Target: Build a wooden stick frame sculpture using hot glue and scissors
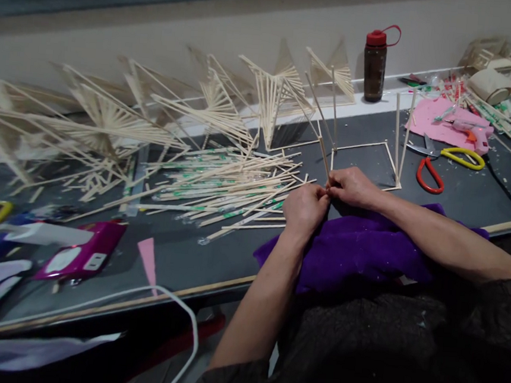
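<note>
Pinching foot of upright stick (324,159) in closed fingers of right hand (352,187), at near-left corner of square stick frame (359,147) set on desk (369,123). Holding left hand (305,208) up against right fingertips, fingers curled; can't tell on what. Having stick pile (238,184) to left, scissors (443,153) beyond frame's right side, purple cloth (367,249) by forearms, bottle (374,71) upright near wall.

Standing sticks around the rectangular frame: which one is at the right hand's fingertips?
The darker, leaning stick at the near left of the frame; its lower end meets the right hand, while the others stand apart.
</note>
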The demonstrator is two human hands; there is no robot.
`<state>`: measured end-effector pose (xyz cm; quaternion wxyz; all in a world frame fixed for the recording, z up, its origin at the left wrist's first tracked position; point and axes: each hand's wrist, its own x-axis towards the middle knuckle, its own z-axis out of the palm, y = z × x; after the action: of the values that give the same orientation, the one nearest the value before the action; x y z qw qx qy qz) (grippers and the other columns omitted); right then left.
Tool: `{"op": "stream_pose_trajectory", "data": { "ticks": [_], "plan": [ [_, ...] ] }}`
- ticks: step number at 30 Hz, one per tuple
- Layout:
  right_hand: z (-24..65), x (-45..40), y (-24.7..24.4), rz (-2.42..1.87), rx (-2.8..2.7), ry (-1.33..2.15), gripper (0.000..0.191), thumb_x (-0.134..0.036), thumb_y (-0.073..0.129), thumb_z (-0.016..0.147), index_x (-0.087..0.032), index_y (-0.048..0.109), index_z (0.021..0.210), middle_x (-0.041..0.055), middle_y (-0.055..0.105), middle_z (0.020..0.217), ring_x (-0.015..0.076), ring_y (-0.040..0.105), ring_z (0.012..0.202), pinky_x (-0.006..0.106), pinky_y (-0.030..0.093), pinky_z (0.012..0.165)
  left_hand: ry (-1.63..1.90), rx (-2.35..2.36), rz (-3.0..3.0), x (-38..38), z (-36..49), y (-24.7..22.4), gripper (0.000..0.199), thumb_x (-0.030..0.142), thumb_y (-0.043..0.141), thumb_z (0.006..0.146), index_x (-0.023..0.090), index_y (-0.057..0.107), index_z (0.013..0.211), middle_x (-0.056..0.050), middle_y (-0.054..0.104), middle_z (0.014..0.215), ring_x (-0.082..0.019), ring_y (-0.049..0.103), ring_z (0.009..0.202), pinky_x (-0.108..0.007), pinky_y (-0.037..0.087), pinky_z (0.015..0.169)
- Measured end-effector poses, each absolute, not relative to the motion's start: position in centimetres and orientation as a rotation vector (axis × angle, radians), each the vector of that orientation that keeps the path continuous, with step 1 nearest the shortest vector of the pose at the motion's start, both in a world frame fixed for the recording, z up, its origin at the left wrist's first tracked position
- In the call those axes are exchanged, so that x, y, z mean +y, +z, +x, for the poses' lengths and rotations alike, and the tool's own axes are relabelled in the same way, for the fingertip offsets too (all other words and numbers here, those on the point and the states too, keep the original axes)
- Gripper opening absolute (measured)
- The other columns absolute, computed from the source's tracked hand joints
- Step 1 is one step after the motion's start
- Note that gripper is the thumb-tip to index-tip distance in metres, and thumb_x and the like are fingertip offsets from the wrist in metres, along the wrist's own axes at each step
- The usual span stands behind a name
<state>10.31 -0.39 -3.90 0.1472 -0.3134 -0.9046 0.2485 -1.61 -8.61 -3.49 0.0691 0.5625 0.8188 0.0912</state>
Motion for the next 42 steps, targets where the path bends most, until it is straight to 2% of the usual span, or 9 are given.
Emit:
{"op": "stream_pose_trajectory", "data": {
  "ticks": [10, 16, 19, 24, 27, 30, 35, 39, 42],
  "plan": [
    [10.2, -0.3, -4.2, -0.899, -2.599, 0.697, 0.013, -0.012, 0.06, 0.086, -0.011, 0.073, 0.09, 0.0077, 0.075, 0.09, 0.0156, 0.064, 0.082, 0.023, 0.038, 0.07, 0.278, 2.451, 1.695, -8.5, -1.5, -3.6, 0.029, 0.036, 0.053, 0.089, 0.023, 0.078, 0.097, -0.009, 0.077, 0.096, -0.027, 0.069, 0.095, -0.032, 0.048, 0.075],
    [10.6, -0.3, -4.1, -0.89, -2.625, 0.687, 0.015, -0.015, 0.061, 0.088, -0.014, 0.076, 0.09, 0.0057, 0.076, 0.093, 0.0155, 0.067, 0.087, 0.023, 0.04, 0.073, 0.365, 2.414, 1.758, -8.8, -1.7, -4.0, 0.028, 0.034, 0.054, 0.089, 0.023, 0.079, 0.098, -0.01, 0.077, 0.1, -0.026, 0.069, 0.094, -0.033, 0.048, 0.075],
    [11.4, -0.3, -3.5, -0.945, -2.629, 0.625, 0.016, -0.018, 0.063, 0.087, -0.015, 0.076, 0.094, 0.0062, 0.076, 0.091, 0.0165, 0.067, 0.084, 0.024, 0.041, 0.072, 0.622, 2.333, 1.82, -8.7, -2.5, -4.5, 0.025, 0.032, 0.057, 0.089, 0.022, 0.08, 0.092, -0.008, 0.077, 0.096, -0.024, 0.069, 0.091, -0.032, 0.048, 0.077],
    [13.1, 0.3, -2.4, -0.99, -2.545, 0.578, 0.014, -0.019, 0.064, 0.086, -0.015, 0.076, 0.092, 0.0071, 0.075, 0.089, 0.0157, 0.065, 0.079, 0.026, 0.042, 0.071, 1.412, 2.124, 1.701, -10.0, -4.2, -3.9, 0.018, 0.03, 0.063, 0.084, 0.02, 0.079, 0.083, -0.003, 0.076, 0.083, -0.017, 0.068, 0.081, -0.028, 0.05, 0.078],
    [13.7, 0.5, -1.7, -0.953, -2.538, 0.553, 0.012, -0.017, 0.063, 0.087, -0.015, 0.075, 0.09, 0.0061, 0.073, 0.085, 0.0146, 0.063, 0.076, 0.026, 0.041, 0.069, 1.614, 2.059, 1.694, -12.6, -4.7, -2.7, 0.016, 0.03, 0.066, 0.083, 0.021, 0.078, 0.084, -0.001, 0.075, 0.079, -0.015, 0.067, 0.077, -0.026, 0.05, 0.074],
    [14.0, -0.3, -0.9, -0.847, -2.577, 0.517, 0.013, -0.019, 0.061, 0.089, -0.015, 0.074, 0.09, 0.0052, 0.072, 0.085, 0.0139, 0.062, 0.075, 0.026, 0.04, 0.068, 1.652, 2.047, 1.743, -16.1, -4.4, -2.1, 0.013, 0.028, 0.067, 0.085, 0.021, 0.078, 0.085, 0.0, 0.073, 0.076, -0.013, 0.066, 0.073, -0.024, 0.051, 0.07],
    [14.1, -4.6, -0.3, -0.592, -2.862, 0.373, 0.016, -0.021, 0.057, 0.094, -0.015, 0.072, 0.094, 0.0075, 0.071, 0.091, 0.0157, 0.06, 0.078, 0.027, 0.036, 0.065, 1.425, 1.763, 2.068, -20.6, -1.9, -3.8, 0.011, 0.017, 0.065, 0.087, 0.019, 0.076, 0.088, -0.001, 0.074, 0.078, -0.011, 0.067, 0.069, -0.021, 0.053, 0.066],
    [14.1, -7.5, -2.4, -0.459, -2.952, 0.174, 0.019, -0.021, 0.052, 0.097, -0.015, 0.069, 0.094, 0.0096, 0.066, 0.096, 0.0165, 0.056, 0.079, 0.029, 0.036, 0.066, 1.373, 1.607, 2.175, -21.7, 0.2, -5.5, 0.011, 0.016, 0.064, 0.089, 0.017, 0.074, 0.09, -0.002, 0.071, 0.073, -0.011, 0.066, 0.065, -0.019, 0.052, 0.06],
    [14.1, -8.1, -4.4, -0.395, -2.899, 0.074, 0.019, -0.019, 0.05, 0.098, -0.015, 0.067, 0.093, 0.0091, 0.065, 0.096, 0.0176, 0.054, 0.081, 0.031, 0.038, 0.069, 1.374, 1.625, 2.18, -21.4, 0.0, -5.6, 0.01, 0.017, 0.063, 0.09, 0.018, 0.074, 0.089, -0.002, 0.071, 0.073, -0.011, 0.067, 0.066, -0.02, 0.052, 0.061]
  ]
}}
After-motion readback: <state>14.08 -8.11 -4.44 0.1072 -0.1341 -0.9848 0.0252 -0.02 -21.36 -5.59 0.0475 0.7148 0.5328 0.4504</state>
